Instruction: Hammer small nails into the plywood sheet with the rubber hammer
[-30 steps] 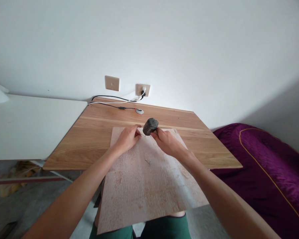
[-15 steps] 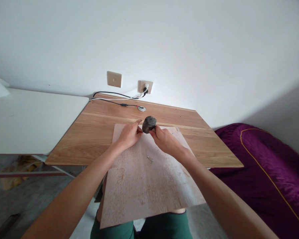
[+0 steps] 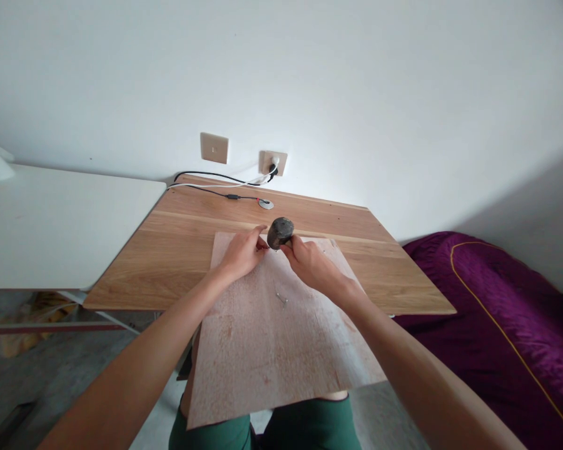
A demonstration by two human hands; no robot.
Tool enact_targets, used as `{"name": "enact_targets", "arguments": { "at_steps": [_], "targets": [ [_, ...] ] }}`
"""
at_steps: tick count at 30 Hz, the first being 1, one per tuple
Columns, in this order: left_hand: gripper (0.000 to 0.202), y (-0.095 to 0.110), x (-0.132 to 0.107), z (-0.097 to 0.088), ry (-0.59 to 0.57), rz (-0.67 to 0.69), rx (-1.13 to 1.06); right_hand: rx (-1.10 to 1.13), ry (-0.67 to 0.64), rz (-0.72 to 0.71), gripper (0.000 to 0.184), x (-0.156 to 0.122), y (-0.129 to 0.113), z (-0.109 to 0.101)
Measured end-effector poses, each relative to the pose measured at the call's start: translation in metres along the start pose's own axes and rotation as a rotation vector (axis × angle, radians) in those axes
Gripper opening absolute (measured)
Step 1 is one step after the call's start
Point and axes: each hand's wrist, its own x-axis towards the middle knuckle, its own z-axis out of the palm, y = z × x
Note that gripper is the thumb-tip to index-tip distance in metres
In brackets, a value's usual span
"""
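Observation:
A thin wooden board (image 3: 263, 350) rests with its near end over my knees and its far end on the wooden desk. My right hand (image 3: 309, 261) is closed round the handle of a hammer (image 3: 280, 233), its dark, blunt head above the far part of the board. Close to the left of that head, my left hand (image 3: 245, 253) has its fingertips pinched low at the board; what they hold, if anything, is hidden. Two small nails (image 3: 282, 300) seem to lie loose on the board, nearer to me than the hands.
The wooden desk (image 3: 169, 250) stands against the white wall, with cables (image 3: 216, 185) running to a socket (image 3: 273, 163). A white tabletop (image 3: 65, 231) adjoins on the left. At the right is a purple cloth-covered piece (image 3: 488, 300) with yellow piping.
Almost nothing differs. The whole view has shifted very slightly; both hands and the hammer keep their places over the board.

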Motion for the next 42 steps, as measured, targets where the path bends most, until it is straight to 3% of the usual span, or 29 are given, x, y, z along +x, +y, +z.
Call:
{"name": "enact_targets", "arguments": {
  "at_steps": [11,19,24,27,29,31,37,42],
  "targets": [
    [0.063,0.003,0.000,-0.002,-0.010,0.007,0.022,0.019,-0.026,-0.017,0.030,-0.001,0.000,0.004],
    [0.059,0.000,-0.002,0.001,0.031,0.005,0.029,0.132,0.014,0.015,0.026,-0.023,0.023,0.015],
    [0.037,0.002,-0.003,0.000,0.080,0.029,0.052,0.142,-0.025,0.063,0.026,-0.029,0.035,0.029],
    [0.018,0.004,-0.003,-0.003,0.174,0.105,0.049,0.145,-0.026,0.079,0.028,-0.028,0.037,0.035],
    [0.014,0.007,-0.004,-0.004,0.178,0.175,0.007,0.152,-0.016,0.081,0.029,-0.029,0.037,0.037],
    [0.012,0.012,-0.009,-0.006,0.086,0.247,-0.045,0.162,-0.009,0.070,0.029,-0.029,0.037,0.037],
    [0.013,0.029,-0.030,-0.017,-0.406,0.347,-0.083,0.133,-0.029,0.021,0.027,-0.031,0.034,0.035],
    [0.019,0.030,-0.035,-0.020,-0.534,0.306,-0.051,0.145,-0.044,0.056,0.025,-0.029,0.033,0.035]
  ]
}}
